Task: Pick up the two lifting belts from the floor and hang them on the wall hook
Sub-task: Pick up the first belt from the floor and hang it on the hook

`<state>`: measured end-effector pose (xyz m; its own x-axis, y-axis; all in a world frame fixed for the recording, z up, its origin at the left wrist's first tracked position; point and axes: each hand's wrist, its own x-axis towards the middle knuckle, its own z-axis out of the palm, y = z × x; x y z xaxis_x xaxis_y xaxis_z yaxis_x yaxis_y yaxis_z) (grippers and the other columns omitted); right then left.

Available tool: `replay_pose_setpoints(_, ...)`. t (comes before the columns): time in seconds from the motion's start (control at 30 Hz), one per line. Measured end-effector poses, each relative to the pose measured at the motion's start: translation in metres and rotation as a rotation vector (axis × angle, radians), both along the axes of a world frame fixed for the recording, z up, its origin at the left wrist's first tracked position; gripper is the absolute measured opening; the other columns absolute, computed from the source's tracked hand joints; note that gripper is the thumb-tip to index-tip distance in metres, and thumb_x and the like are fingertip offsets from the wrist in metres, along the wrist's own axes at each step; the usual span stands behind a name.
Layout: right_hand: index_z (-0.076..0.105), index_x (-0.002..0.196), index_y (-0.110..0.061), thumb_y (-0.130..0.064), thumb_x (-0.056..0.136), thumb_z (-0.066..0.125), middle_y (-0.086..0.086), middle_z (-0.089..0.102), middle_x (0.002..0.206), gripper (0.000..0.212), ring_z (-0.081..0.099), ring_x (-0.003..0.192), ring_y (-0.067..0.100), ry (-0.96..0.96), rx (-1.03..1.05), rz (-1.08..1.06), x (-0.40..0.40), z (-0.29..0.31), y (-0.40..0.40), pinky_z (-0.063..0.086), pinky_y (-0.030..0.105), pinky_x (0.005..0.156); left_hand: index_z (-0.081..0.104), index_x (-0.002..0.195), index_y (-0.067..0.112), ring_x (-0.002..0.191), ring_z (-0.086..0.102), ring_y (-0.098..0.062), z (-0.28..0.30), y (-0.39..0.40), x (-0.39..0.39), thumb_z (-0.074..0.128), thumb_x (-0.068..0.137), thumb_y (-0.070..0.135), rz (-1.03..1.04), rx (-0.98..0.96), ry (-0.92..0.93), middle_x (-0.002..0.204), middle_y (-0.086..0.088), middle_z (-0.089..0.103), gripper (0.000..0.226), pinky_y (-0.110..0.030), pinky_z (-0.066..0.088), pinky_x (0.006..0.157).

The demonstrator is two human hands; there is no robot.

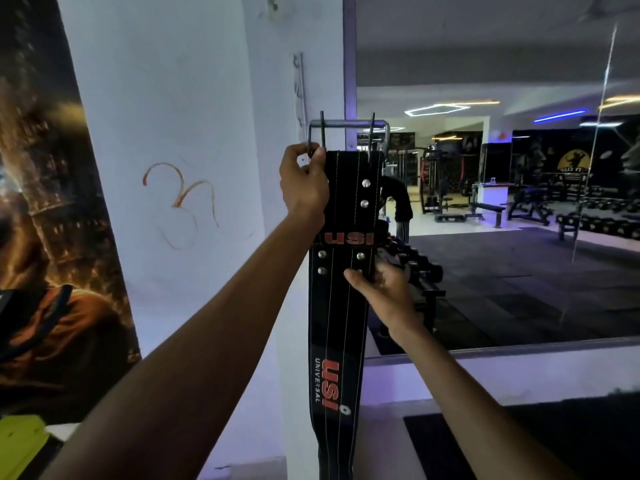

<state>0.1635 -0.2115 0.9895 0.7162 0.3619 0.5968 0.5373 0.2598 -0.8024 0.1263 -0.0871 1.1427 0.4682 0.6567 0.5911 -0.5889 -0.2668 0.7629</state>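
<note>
A black lifting belt [341, 327] with red USI lettering hangs straight down in front of the white wall corner. Its steel buckle [348, 128] with two prongs is at the top. My left hand [304, 183] is raised and shut on the belt's top left edge, just under the buckle. My right hand [384, 285] pinches the belt's right edge lower down, below the rivets. A metal hook rail [300, 88] is fixed vertically on the wall just above and left of the buckle. Only one belt is in view.
A large wall mirror [502, 202] to the right reflects the gym floor, benches and dumbbell racks. A dark poster [45, 220] covers the wall at left. A yellow-green object [20, 441] lies at the bottom left. A black mat [519, 445] is low right.
</note>
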Motion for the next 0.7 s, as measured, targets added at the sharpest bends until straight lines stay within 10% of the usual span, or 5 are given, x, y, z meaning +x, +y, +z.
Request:
replay_pose_setpoints(0.17,0.063,0.076,-0.006,-0.043,0.074,0.083,-0.010,0.063,0.062,0.042,0.055,0.057,0.004,0.175,-0.163,-0.004,-0.005,-0.090,0.010,0.043,0.019,0.057,0.058,0.099,0.026,0.050,0.046,-0.016,0.007,0.008,-0.001,0.060,0.101,0.025,0.007,-0.051,0.003,0.070,-0.001,0.056,0.003,-0.029,0.038,0.050)
replay_pose_setpoints(0.4,0.072,0.104,-0.010,-0.070,0.056,0.081,0.014,0.077,0.099,0.078,0.073,0.096,0.031,0.233,-0.368,0.087,-0.010,-0.140,-0.002,0.058,0.039,0.092,0.056,0.093,0.032,0.056,0.052,-0.020,0.002,0.028,0.001,0.061,0.101,0.027,0.034,-0.136,0.040,0.079,-0.007,0.061,0.011,-0.032,0.043,0.055)
replay_pose_setpoints(0.53,0.065,0.112,-0.004,-0.022,0.085,0.076,0.012,0.072,0.108,0.034,0.071,0.095,0.023,0.191,-0.099,0.036,0.002,-0.030,0.005,0.057,0.023,0.083,0.057,0.098,0.030,0.060,0.056,-0.022,0.002,0.032,0.003,0.061,0.101,0.027,0.058,-0.148,0.040,0.084,-0.009,0.064,0.006,-0.036,0.046,0.058)
replay_pose_setpoints(0.7,0.071,0.100,-0.011,-0.016,0.087,0.074,-0.004,0.075,0.090,0.014,0.071,0.084,0.006,0.104,-0.007,0.049,0.019,0.019,0.016,0.055,0.013,0.077,0.057,0.100,0.026,0.055,0.051,-0.019,0.005,0.026,0.003,0.061,0.101,0.026,0.040,-0.143,0.037,0.078,-0.008,0.060,0.004,-0.028,0.040,0.049)
